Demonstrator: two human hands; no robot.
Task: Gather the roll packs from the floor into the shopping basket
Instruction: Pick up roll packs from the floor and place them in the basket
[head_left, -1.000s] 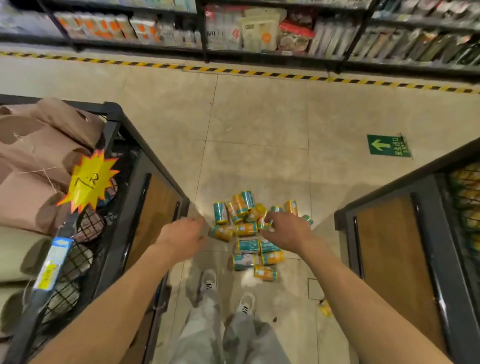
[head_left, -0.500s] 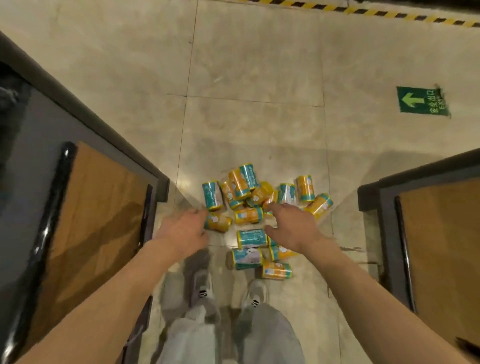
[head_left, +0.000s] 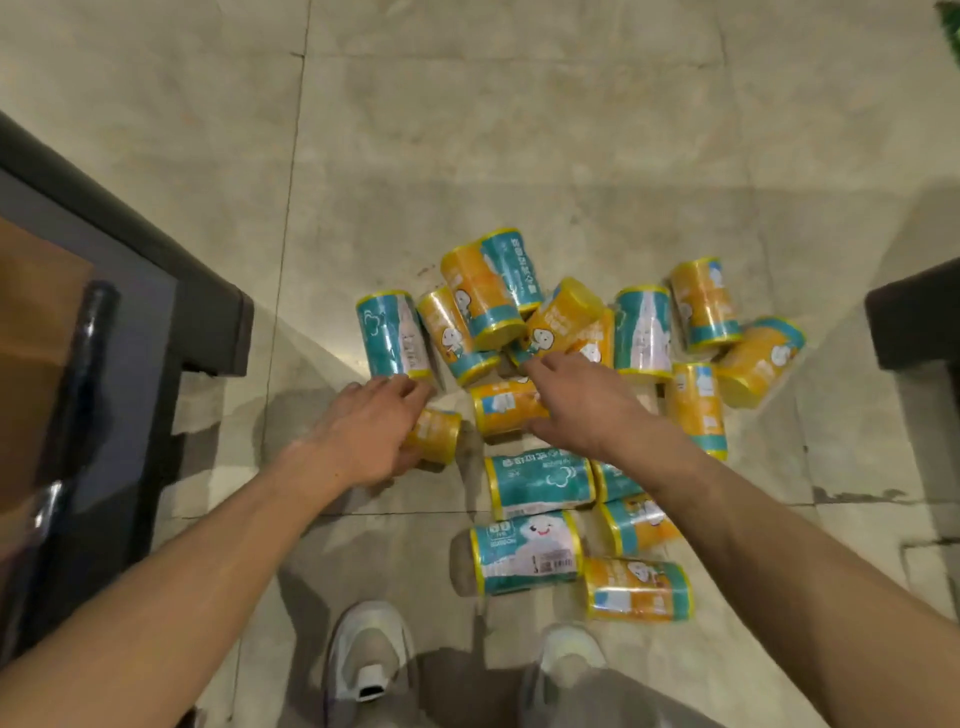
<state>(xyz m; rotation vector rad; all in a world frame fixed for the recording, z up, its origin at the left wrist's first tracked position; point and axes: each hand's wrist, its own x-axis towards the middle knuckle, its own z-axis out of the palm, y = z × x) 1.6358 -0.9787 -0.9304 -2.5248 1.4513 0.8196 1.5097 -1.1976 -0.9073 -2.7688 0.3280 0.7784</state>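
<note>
Several yellow and teal roll packs lie heaped on the tiled floor (head_left: 519, 130) in front of my feet. My left hand (head_left: 363, 431) reaches down with fingers stretched out and lies over a small yellow pack (head_left: 439, 434), its fingertips close to an upright teal pack (head_left: 392, 332). My right hand (head_left: 587, 400) spreads over another yellow pack (head_left: 506, 410) in the middle of the heap, fingers above it and thumb below it. Neither hand has lifted a pack. No shopping basket is in view.
A dark display bin with a wooden panel (head_left: 208, 291) stands close on the left, and the corner of another bin (head_left: 909, 322) is on the right. My two white shoes (head_left: 369, 654) are just below the heap.
I have bent lower, so the heap looks much larger. Both hands have dropped from above the packs down onto them.
</note>
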